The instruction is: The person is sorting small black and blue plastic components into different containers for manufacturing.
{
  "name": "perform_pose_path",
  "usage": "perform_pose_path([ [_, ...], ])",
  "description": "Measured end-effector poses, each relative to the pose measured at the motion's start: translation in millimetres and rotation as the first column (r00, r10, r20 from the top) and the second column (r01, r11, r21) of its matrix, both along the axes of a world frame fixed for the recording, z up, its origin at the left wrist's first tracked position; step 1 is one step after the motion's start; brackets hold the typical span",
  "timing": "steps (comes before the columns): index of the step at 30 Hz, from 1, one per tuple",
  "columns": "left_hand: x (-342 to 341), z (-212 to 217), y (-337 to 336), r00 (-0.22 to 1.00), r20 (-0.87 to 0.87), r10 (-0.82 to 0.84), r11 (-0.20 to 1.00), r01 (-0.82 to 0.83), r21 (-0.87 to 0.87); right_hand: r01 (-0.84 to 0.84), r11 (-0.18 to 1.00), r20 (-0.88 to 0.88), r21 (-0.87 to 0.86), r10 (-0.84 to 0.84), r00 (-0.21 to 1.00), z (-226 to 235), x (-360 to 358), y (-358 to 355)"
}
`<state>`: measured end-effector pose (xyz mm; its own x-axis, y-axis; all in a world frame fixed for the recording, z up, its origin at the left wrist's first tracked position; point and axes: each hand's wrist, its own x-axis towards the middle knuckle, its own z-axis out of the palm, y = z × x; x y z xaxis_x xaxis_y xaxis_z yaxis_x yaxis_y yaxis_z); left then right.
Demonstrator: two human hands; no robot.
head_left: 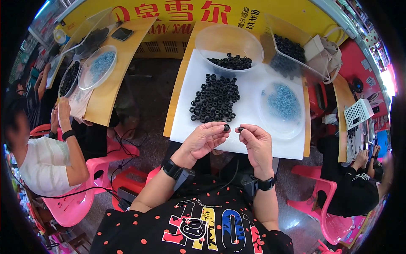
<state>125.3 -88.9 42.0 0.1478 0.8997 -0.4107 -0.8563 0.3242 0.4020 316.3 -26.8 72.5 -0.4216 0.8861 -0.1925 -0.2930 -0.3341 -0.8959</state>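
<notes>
My left hand pinches a small black ring-like part between thumb and fingertips, over the near edge of a white sheet. Close by on the right, my right hand is closed on a small dark piece, too small to name. The two pieces are apart. Just beyond my left hand, a pile of black ring-like parts lies spread on the sheet. Right of that pile stands a clear round dish holding light blue small pieces.
Behind the pile, a clear round tub holds more black parts. At the back right are a clear rectangular bin and a beige bag. People sit at tables on both sides. Pink chairs and black cables flank me.
</notes>
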Motion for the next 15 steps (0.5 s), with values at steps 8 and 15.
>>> perform_pose_path([
  [8, 3.7, 6.7, -1.9, 0.999, -0.052, 0.003, 0.999, 0.000, 0.055, -0.002, 0.999, 0.014, 0.037, 0.001, 1.000, 5.4, -8.6, -8.5],
  [15, 5.2, 9.4, -0.9, 0.992, -0.124, 0.035, 0.995, -0.022, 0.101, -0.018, 0.997, 0.069, 0.075, 0.013, 0.998, 1.8, -7.8, -10.4],
])
